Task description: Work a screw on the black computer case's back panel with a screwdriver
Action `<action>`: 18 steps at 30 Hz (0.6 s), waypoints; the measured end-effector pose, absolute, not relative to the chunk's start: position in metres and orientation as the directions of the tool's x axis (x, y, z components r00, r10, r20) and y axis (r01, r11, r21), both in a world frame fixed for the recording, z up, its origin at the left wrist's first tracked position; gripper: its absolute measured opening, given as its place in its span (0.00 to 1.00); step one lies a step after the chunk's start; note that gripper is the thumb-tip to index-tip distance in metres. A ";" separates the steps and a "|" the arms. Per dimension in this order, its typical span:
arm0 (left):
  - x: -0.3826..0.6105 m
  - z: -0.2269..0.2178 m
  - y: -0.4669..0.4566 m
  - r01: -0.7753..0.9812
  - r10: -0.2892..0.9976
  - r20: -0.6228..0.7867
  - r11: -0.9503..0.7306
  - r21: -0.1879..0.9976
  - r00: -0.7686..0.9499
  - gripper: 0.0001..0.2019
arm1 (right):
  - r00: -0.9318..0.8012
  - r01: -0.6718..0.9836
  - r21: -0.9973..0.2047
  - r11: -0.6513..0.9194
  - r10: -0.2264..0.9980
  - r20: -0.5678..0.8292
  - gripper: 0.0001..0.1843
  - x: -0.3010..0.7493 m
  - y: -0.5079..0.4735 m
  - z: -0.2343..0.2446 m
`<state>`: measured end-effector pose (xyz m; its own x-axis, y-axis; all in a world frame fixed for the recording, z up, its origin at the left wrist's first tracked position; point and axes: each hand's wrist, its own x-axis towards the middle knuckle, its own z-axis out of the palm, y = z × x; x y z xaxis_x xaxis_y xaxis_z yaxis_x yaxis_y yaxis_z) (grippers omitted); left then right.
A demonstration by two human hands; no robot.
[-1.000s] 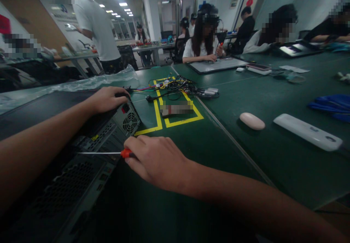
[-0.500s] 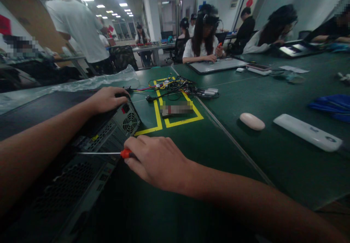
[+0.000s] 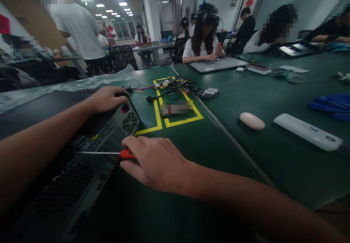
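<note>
On the left of the dark green worktop (image 3: 218,144) lies a black-and-grey metal computer case (image 3: 68,179), seemingly on its side, broad dark panel up. Its rear face, with vents, slots and a round fan grille (image 3: 129,122), is turned to the right, which probably gives the driver a straight way in. Crumpled clear plastic sheet (image 3: 95,80) runs behind the case. Yellow tape outlines (image 3: 184,122) sit beyond its far rear corner, likely to mark spots for parts. Tangle of black and multicoloured cables (image 3: 177,85) lies at the far end of the tape, well off the work area.

Left hand (image 3: 111,99): palm down on the upper panel, fingers loosely bent at the rear edge. Grip is slack, nothing enclosed; looks like bracing against the driver's push. Right hand (image 3: 155,162): grip closed, thumb and fingers around the handle of an orange-and-black screwdriver with a slim steel shaft (image 3: 126,154). Shaft is roughly level, pointing at the rear face; I read that as lining it up. Tip is lost in shadow, can't tell if it's seated.

Long white plastic bar (image 3: 306,131) and smaller pale pink oval (image 3: 252,121) sit across the seam, clear of the right forearm.
</note>
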<state>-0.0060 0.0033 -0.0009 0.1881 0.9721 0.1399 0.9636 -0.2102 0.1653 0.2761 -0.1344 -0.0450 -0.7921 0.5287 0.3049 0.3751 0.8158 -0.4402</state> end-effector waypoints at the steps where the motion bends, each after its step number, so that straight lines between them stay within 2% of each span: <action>1: -0.006 -0.001 0.003 0.964 0.972 0.142 -0.211 0.161 0.189 0.30 | -0.795 0.371 -0.425 0.826 0.519 0.315 0.17 0.276 -0.134 -0.045; 5: -0.006 -0.001 0.004 0.967 0.972 0.133 -0.210 0.143 0.192 0.32 | -0.800 0.377 -0.392 0.839 0.508 0.318 0.11 0.277 -0.133 -0.044; 13: -0.001 0.002 0.001 0.970 0.975 0.110 -0.205 0.130 0.191 0.36 | -0.796 0.381 -0.407 0.830 0.519 0.313 0.12 0.278 -0.134 -0.041; 18: -0.001 0.001 0.001 0.975 0.980 0.103 -0.181 0.130 0.169 0.34 | -0.787 0.386 -0.409 0.827 0.527 0.322 0.13 0.278 -0.133 -0.039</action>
